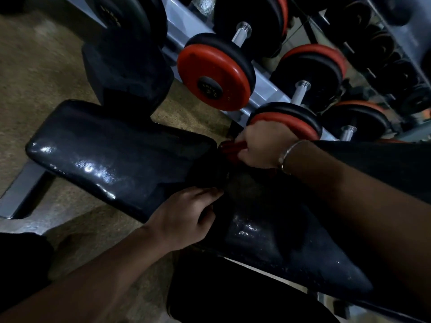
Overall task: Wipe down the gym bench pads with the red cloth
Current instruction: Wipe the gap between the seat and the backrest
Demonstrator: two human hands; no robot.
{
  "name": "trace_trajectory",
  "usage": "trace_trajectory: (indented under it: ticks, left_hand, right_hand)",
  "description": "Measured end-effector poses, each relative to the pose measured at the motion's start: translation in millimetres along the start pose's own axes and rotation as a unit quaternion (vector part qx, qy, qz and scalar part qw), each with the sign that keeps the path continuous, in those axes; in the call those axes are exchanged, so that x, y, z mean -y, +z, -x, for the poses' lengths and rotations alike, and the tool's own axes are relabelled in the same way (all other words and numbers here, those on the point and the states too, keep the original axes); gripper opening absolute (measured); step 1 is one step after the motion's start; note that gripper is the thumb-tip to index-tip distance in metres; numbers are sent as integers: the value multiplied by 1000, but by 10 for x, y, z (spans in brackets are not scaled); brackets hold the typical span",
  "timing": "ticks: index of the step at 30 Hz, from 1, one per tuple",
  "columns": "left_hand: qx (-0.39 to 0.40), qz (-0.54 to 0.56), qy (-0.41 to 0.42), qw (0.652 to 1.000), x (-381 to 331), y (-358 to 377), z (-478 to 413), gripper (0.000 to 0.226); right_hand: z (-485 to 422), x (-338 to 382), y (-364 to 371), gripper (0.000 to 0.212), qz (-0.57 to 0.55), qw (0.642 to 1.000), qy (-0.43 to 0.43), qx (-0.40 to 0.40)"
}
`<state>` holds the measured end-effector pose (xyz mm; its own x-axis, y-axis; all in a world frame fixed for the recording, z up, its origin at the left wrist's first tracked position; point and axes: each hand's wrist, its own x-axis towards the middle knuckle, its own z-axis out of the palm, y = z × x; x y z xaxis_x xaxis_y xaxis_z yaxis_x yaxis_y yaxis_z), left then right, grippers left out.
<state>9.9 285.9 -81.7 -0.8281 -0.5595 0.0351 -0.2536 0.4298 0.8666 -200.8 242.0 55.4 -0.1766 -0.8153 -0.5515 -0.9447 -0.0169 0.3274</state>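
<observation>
Nearest, the left forearm reaches in from the lower left, and the left hand (186, 212) sits at the upper end of the near pad (279, 243), a glossy black cushion running off to the lower right. Its fingers are curled, with the thumb lying along the pad's edge. The spot is too dark to tell whether they grip the edge or anything else.

Just beyond is the gap between the two cushions, in deep shadow. Over its far side the right hand (256, 146) comes in from the right, a thin metal bangle (289, 155) on the wrist. This hand is closed tight around the red cloth (229, 149), which is bunched in the fist. A fold shows past the fingers, touching the end of the far pad (116, 155).

That far pad stretches up and to the left, shiny and black with bright highlights on it. A grey metal frame (18, 194) shows under its left end, resting on the speckled brown floor (35, 78).

Farther back, a pale grey rack (261, 96) slants across the view, carrying dumbbells with red and black plates. One dumbbell (215, 73) faces the camera, and another (285, 117) sits right behind the right hand.
</observation>
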Motion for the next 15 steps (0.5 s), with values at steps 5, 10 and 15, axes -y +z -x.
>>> trace_trajectory:
  ticks: [5,10,15]
  left_hand:
    - [6,-7,4,1000,34,6,6,50]
    - [5,-7,16,1000,18,16,7,50]
    - [-16,-5,23,1000,20,35,-16,47]
  right_hand:
    - [503,-104,-72,37,-78,996,-35,6]
    - [261,-213,-69,27,-22,997,34,-71]
    - [608,37,34,33,-66,996,-44,-28]
